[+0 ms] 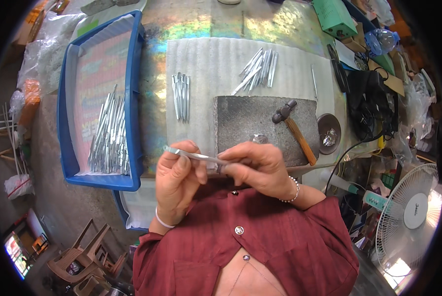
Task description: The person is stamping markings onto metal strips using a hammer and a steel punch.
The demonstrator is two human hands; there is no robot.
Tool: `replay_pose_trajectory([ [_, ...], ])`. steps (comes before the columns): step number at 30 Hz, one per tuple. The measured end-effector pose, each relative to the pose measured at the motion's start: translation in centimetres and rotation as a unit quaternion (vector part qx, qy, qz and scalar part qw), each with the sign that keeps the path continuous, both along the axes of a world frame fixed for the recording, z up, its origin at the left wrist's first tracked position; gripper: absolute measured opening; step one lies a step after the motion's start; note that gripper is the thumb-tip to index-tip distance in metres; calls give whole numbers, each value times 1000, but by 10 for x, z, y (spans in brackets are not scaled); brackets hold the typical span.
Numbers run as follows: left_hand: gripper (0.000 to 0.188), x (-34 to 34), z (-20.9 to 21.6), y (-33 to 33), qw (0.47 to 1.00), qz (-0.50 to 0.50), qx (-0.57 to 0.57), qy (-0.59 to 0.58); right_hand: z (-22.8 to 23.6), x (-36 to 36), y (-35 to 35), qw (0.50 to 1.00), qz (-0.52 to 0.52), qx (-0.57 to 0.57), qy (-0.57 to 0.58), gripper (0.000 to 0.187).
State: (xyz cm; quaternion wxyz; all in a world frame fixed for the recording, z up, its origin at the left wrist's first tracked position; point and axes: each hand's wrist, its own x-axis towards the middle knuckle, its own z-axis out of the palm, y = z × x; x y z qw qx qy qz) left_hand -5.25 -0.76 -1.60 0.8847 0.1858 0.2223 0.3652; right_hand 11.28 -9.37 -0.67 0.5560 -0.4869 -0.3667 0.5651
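A thin, flat silvery metal strip [197,156] is held between my two hands, just in front of my chest at the near table edge. My left hand [178,178] pinches its left end between thumb and fingers. The fingers of my right hand [258,166] close round the other end, which they partly hide. Beyond my hands lies a grey slab [238,116], and on it rests a ball-peen hammer [293,127] with a wooden handle. Similar strips lie on white foam sheet in a neat bundle [181,97] and a looser pile [261,69].
At the left stands a blue tray [134,93] holding many more strips [110,138]. Right of the slab is a small dark bowl [335,140] with shiny scraps. A green box [334,18], a plastic bottle [381,41] and black cables line the right side. A white fan [414,211] stands lower right.
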Motion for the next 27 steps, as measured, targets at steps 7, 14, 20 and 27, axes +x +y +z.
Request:
replay_pose_trajectory([
  [7, 13, 23, 3, 69, 761, 48, 446, 468, 6, 31, -22, 973, -62, 18, -220, 29],
  [14, 16, 55, -67, 117, 503, 43, 579, 641, 1, 50, -48, 896, -190, 25, -400, 18],
  [20, 15, 87, -34, 97, 522, 44, 638, 565, -10, 74, -62, 788, -189, 11, -585, 32],
  [27, 24, 155, -49, 117, 512, -313, 619, 507, -10, 73, -67, 743, -157, -46, -649, 42],
])
